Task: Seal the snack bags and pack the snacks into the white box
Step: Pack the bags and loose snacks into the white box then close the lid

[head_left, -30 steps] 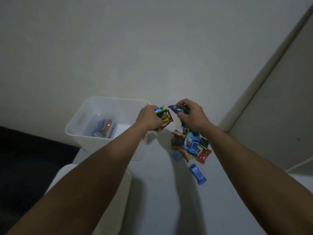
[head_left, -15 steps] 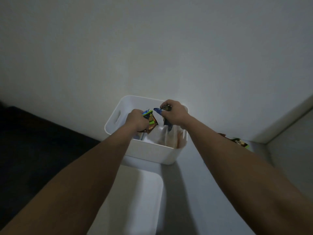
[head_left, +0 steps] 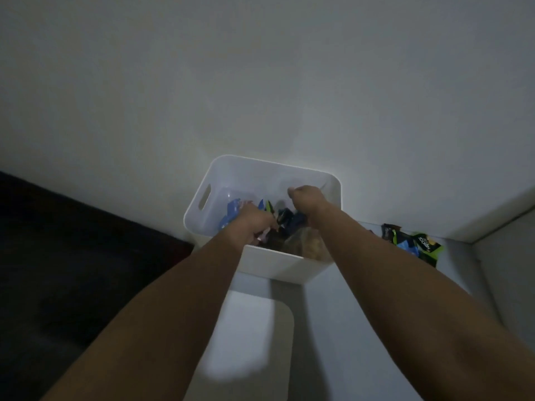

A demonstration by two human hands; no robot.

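The white box (head_left: 289,263) stands on the table against the wall, with several snack packets inside. Among them are a blue packet (head_left: 231,212) and dark ones (head_left: 291,219). My left hand (head_left: 254,224) reaches down into the box, its fingers curled on a snack packet with a green edge (head_left: 269,206). My right hand (head_left: 307,198) hovers over the box's right side as a closed fist, and nothing shows in it. A dark blue packet (head_left: 299,219) lies just below it. More snacks (head_left: 417,244), green, blue and black, lie on the table to the right of the box.
A white rounded lid or board (head_left: 254,342) lies on the table in front of the box. The table's left edge drops to a dark floor (head_left: 72,256). The wall rises right behind the box, and a corner ledge runs at the right.
Both hands went from above the box down into it. The right hand no longer shows the blue packet it held. The view shifted left, so the snack pile now sits at the right edge.
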